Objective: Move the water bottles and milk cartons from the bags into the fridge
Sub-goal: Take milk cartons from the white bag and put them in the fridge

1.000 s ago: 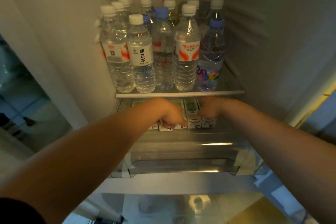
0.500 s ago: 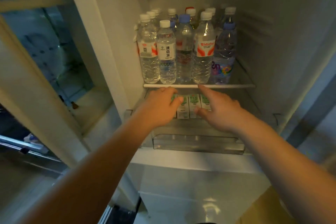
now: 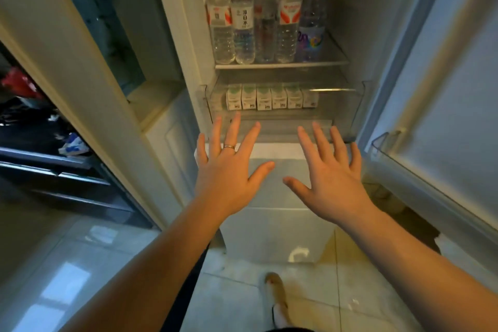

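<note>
Several clear water bottles (image 3: pixel 265 16) stand packed together on the fridge's glass shelf (image 3: pixel 281 65). Below it, a row of several small green-and-white milk cartons (image 3: pixel 270 96) sits upright inside a clear plastic drawer (image 3: pixel 347 105). My left hand (image 3: pixel 230 167), with a ring on one finger, hovers flat with fingers spread in front of the drawer's front edge. My right hand (image 3: pixel 327 170) hovers beside it, fingers also spread. Neither hand holds anything or touches the cartons.
The fridge door (image 3: pixel 442 94) stands open on the right with a clear door bin (image 3: pixel 382 143). A white cabinet panel (image 3: pixel 89 56) flanks the left, with dark shelves and clutter (image 3: pixel 40 121) beyond. A closed lower fridge compartment (image 3: pixel 275 224) and tiled floor lie below; a slippered foot (image 3: pixel 277 294) shows.
Both hands have pulled back out of the drawer from the milk cartons and now spread open in front of it. The view has backed away from the fridge.
</note>
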Available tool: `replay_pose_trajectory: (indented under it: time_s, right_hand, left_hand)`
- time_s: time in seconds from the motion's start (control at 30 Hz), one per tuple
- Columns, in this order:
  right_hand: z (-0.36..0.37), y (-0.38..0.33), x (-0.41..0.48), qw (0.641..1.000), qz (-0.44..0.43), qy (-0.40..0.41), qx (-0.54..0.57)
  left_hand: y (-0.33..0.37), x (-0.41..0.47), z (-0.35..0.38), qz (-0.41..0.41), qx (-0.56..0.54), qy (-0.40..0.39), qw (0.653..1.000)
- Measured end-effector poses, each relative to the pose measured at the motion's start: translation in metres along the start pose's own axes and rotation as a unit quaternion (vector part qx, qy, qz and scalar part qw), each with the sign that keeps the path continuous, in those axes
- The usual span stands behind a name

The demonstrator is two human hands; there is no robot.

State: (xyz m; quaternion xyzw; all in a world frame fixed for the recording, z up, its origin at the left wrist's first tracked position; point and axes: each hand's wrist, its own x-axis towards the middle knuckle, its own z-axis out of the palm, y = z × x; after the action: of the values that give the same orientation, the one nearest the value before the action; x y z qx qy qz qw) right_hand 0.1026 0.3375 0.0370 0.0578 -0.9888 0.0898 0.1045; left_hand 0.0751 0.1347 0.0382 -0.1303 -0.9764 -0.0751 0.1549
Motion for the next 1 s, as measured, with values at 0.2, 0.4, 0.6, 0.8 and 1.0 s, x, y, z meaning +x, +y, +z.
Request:
replay_pose_trajectory:
  time_s: [0.2,0.4,0.6,0.8,1.0]
  right_hand:
    - [0.005,-0.008,-0.078,0.999,0.002,-0.037,-0.007]
    - [0.010,0.007,-0.144,0.999,-0.004,-0.051,-0.003]
    - [0.016,0.041,-0.207,0.998,-0.012,-0.065,0.020]
    - [0.013,0.105,-0.297,0.997,-0.027,-0.057,0.039]
    - [0.000,0.191,-0.402,0.995,-0.037,-0.090,0.033]
  left_hand:
    - [0.017,-0.081,0.002,-0.018,-0.016,-0.041,0.999]
    - [0.043,-0.164,0.013,-0.052,-0.080,-0.075,0.993]
    - [0.088,-0.230,0.030,-0.090,-0.128,-0.112,0.981]
    - [0.179,-0.301,0.047,-0.115,-0.158,-0.152,0.969]
    - [0.300,-0.362,0.059,-0.127,-0.174,-0.167,0.962]
